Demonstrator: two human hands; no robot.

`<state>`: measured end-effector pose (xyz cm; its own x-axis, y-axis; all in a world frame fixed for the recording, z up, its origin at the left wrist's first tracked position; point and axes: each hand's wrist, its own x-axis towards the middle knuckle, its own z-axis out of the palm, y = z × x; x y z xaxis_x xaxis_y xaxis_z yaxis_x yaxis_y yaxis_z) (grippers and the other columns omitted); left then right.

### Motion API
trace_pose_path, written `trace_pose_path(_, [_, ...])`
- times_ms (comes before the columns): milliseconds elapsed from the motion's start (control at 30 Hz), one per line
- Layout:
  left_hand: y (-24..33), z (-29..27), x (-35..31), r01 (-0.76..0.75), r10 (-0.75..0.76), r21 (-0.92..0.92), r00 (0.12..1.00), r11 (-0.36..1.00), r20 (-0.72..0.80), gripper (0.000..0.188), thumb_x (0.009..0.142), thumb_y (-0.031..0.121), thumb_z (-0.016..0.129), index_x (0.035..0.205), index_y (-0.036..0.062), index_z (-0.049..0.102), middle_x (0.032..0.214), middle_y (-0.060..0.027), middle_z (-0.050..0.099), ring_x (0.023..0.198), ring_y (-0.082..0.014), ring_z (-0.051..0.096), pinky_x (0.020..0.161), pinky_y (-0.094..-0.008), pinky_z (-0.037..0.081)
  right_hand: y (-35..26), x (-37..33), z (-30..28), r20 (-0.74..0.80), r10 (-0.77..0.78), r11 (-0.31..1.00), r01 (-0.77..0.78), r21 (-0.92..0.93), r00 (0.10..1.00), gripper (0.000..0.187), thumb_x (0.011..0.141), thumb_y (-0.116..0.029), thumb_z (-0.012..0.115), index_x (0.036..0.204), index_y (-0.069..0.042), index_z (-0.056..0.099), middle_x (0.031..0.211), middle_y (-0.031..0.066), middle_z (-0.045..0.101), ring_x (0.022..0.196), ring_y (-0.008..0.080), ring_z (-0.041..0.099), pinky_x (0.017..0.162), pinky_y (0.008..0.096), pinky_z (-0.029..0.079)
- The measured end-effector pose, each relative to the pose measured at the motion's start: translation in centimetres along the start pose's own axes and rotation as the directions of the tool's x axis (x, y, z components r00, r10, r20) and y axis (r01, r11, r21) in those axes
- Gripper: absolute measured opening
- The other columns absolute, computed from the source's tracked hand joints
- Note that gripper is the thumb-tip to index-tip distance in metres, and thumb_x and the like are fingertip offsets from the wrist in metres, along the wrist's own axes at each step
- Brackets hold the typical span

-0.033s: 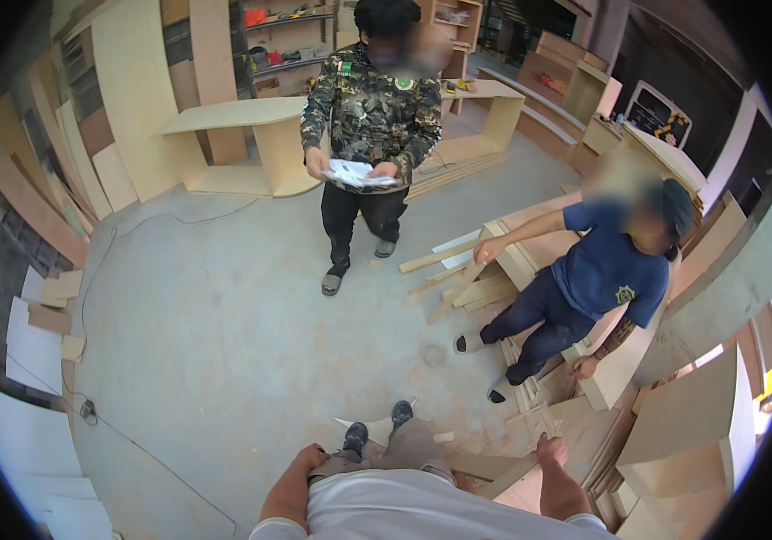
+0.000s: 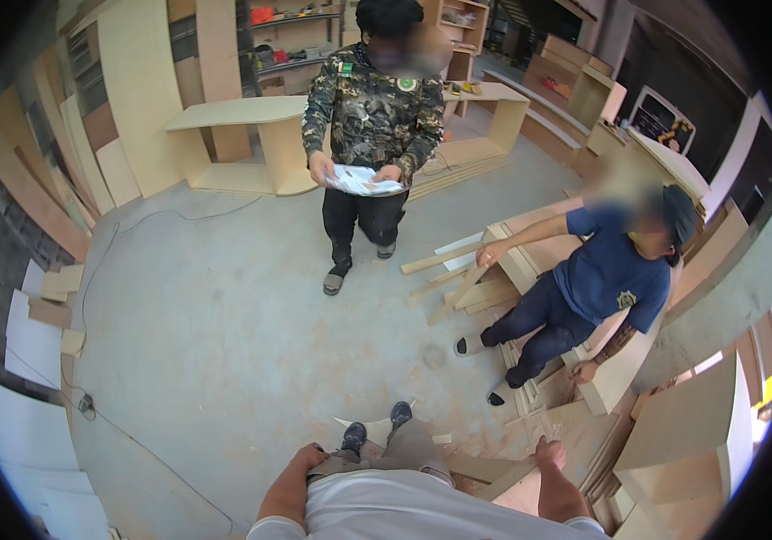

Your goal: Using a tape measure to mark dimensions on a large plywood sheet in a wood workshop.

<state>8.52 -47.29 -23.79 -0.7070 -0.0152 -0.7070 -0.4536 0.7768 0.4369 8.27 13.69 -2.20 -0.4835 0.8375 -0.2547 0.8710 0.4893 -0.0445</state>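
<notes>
Two grips we can't tell: left hand (image 2: 309, 457) on thigh (image 2: 341, 463), right hand (image 2: 550, 453) by five-o'clock board (image 2: 505, 481). Leaning could shift it.

Ahead, open room is offered by the smooth grey floor (image 2: 206, 333); beyond the right hand (image 2: 549, 452), passage is blocked by a pale wooden box (image 2: 692, 414) and a navy-shirted person (image 2: 604, 270).
</notes>
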Motion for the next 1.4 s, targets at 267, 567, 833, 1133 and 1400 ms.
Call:
trace_pose_path(267, [-1.5, 1.1, 0.4, 0.031, -0.031, 0.008, 0.999, 0.999, 0.029, 0.059, 0.078, 0.051, 0.069, 0.119, 0.0083, 0.067, 0.121, -0.0195, 0.065, 0.112, -0.0360, 0.062, 0.098, -0.0416, 0.049, 0.6, 0.1, 1.4, -0.036, -0.026, 0.999, 0.024, -0.030, 0.999, 0.053, 0.087, -0.049, 0.058, 0.106, -0.001, 0.070, 0.109, 0.0220, 0.069, 0.105, 0.0362, 0.066, 0.090, 0.0461, 0.051])
trace_pose_path(567, [0.0, -1.0, -1.0, -0.075, 0.074, 0.023, 0.997, 0.997, 0.025, 0.057, 0.078, 0.048, 0.070, 0.117, 0.0060, 0.068, 0.115, -0.0205, 0.068, 0.108, -0.0366, 0.064, 0.095, -0.0423, 0.050, 0.4, -0.1, 1.1, -0.052, -0.019, 0.999, 0.017, -0.028, 0.998, 0.055, 0.090, -0.052, 0.056, 0.111, -0.002, 0.067, 0.112, 0.0203, 0.068, 0.107, 0.0366, 0.065, 0.092, 0.0486, 0.049])
trace_pose_path(833, [-1.0, 2.8, -3.5, 0.031, -0.051, -0.192, 0.993, 0.981, -0.103, 0.053, 0.081, 0.050, 0.067, 0.111, 0.0067, 0.068, 0.112, -0.0223, 0.068, 0.108, -0.0378, 0.063, 0.095, -0.0431, 0.049, -8.5, 3.6, -2.8, -0.002, -0.249, 0.967, 0.248, -0.058, 0.969, 0.054, 0.094, -0.049, 0.053, 0.117, -0.002, 0.065, 0.117, 0.0209, 0.066, 0.113, 0.0358, 0.061, 0.096, 0.0461, 0.047])
trace_pose_path(1133, [6.4, -12.2, 8.5, -0.034, 0.034, 0.010, 0.999, 0.999, 0.013, 0.057, 0.082, 0.045, 0.067, 0.114, -0.0017, 0.061, 0.107, -0.0251, 0.068, 0.106, -0.0383, 0.064, 0.092, -0.0409, 0.051, -14.3, 5.0, -6.9, 0.071, 0.074, 0.997, -0.073, -0.018, 0.995, 0.058, 0.092, -0.057, 0.051, 0.114, -0.006, 0.067, 0.115, 0.0212, 0.067, 0.110, 0.0393, 0.062, 0.093, 0.0489, 0.049])
trace_pose_path(1400, [8.7, -20.8, 12.8, -0.441, 0.277, 0.444, 0.879, 0.780, 0.387, 0.029, 0.090, 0.040, 0.056, 0.110, 0.0246, 0.070, 0.114, -0.0196, 0.063, 0.104, -0.0362, 0.063, 0.090, -0.0417, 0.052, -18.4, 1.1, -6.9, 0.096, 0.219, 0.975, -0.214, -0.059, 0.971, 0.054, 0.092, -0.054, 0.052, 0.108, -0.006, 0.070, 0.110, 0.0215, 0.069, 0.107, 0.0386, 0.064, 0.092, 0.0477, 0.049])
